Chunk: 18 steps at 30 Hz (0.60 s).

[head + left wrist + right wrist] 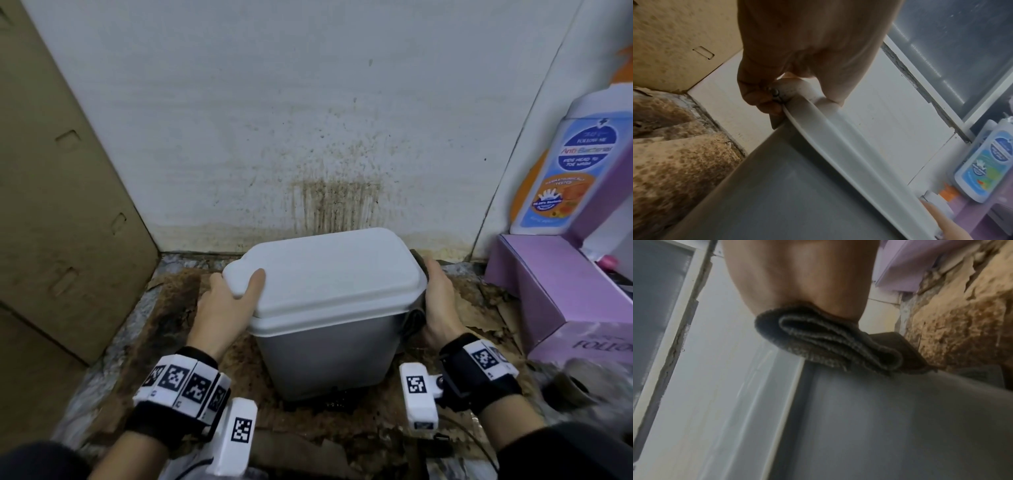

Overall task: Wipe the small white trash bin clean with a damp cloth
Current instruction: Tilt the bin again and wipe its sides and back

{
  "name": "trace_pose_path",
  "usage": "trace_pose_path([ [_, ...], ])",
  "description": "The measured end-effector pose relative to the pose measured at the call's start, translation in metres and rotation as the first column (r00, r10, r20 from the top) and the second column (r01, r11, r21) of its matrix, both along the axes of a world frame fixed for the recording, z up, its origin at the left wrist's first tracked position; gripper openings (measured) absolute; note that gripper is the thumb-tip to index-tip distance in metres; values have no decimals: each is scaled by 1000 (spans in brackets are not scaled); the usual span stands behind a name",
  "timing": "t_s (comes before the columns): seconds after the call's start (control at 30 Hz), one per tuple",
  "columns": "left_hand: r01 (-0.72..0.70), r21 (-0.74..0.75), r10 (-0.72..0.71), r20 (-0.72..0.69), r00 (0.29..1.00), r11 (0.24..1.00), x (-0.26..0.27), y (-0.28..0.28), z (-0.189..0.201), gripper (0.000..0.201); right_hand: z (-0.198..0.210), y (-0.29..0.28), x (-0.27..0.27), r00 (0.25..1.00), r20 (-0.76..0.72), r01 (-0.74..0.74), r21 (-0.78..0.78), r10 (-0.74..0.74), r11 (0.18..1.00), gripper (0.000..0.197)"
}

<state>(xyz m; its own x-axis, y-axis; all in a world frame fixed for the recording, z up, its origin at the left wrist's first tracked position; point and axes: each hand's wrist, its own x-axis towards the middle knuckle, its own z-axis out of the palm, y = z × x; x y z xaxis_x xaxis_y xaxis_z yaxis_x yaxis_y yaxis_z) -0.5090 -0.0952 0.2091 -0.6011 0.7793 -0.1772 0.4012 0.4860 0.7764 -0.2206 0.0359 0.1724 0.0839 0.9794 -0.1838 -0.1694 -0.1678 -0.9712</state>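
The small white trash bin stands on the floor against the wall, its lid closed. My left hand grips the lid's near left corner, thumb on top and fingers under the rim; the left wrist view shows this hand curled round the hinge end of the lid. My right hand lies flat along the bin's right side and presses a folded dark cloth against it. In the right wrist view the cloth bulges from under the palm onto the bin wall. The right fingers are hidden.
A brown cardboard box rises close on the left. A purple box and a wash bottle crowd the right. The wall behind is stained. Soiled torn cardboard covers the floor; a dark roll lies at the near right.
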Motion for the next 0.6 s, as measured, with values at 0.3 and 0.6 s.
trace_pose_path([
  [0.3, 33, 70, -35, 30, 999, 997, -10, 5, 6, 94, 16, -32, -5, 994, 96, 44, 150, -59, 988, 53],
  [0.6, 121, 45, -121, 2, 993, 992, -22, 15, -1, 95, 16, -58, -14, 988, 14, 149, 120, -152, 981, 41],
])
